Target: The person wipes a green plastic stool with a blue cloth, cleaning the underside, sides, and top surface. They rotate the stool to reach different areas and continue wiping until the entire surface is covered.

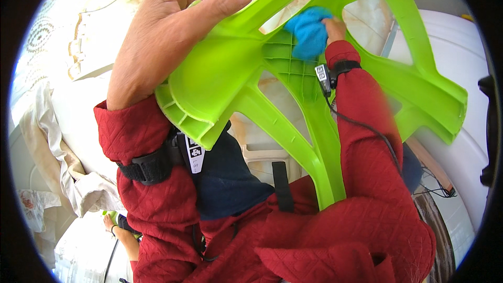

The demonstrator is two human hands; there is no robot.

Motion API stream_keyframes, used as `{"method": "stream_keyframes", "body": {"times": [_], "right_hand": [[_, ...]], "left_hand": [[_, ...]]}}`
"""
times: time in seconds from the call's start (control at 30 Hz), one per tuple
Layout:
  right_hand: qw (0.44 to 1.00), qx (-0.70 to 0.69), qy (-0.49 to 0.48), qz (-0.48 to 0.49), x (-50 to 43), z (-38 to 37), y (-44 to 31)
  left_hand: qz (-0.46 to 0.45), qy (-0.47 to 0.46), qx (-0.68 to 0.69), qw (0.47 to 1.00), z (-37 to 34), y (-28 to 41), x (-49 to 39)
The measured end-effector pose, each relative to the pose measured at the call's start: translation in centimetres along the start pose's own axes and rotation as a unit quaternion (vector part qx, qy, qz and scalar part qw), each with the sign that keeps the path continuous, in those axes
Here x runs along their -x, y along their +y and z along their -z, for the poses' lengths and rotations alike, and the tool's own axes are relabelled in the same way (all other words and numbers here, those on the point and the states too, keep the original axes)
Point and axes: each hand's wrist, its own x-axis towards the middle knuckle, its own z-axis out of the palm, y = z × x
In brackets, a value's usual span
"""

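A bright green plastic stool [220, 74], tilted with its ribbed underside showing, is held up in front of me. My left hand [169, 27] grips it at the upper left, its thumb lying along the edge and its other fingers partly hidden behind. Bunched in my right hand [335, 29] is a blue cloth [310, 35], pressed against the ribbed underside of the seat. The cloth hides most of my right fingers. Straps on both wrists carry small devices with printed codes.
Pale marbled tiles [251, 127] lie below. A rounded white surface [444, 47] stands at the right, near a wooden piece [430, 163] and black cables [436, 184]. Beige cloth [59, 145] drapes at the left. Lower left shows a forearm [127, 239], possibly a reflection.
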Motion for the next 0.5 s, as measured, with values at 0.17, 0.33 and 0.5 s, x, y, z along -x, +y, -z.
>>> {"method": "stream_keyframes", "body": {"times": [0.17, 0.33, 0.5], "right_hand": [[0.982, 0.132, 0.081, 0.110, -2.1, -2.9, -0.9], [0.969, 0.219, -0.060, 0.099, 0.0, -5.6, 3.8], [0.994, -0.049, -0.098, -0.005, 1.6, -5.6, 2.9]], "left_hand": [[-0.030, -0.031, 0.003, 0.999, 0.7, -1.1, -1.2], [-0.065, -0.061, -0.032, 0.996, 2.0, -2.8, -1.7], [-0.051, -0.077, -0.013, 0.996, 2.0, -3.0, -1.8]]}}
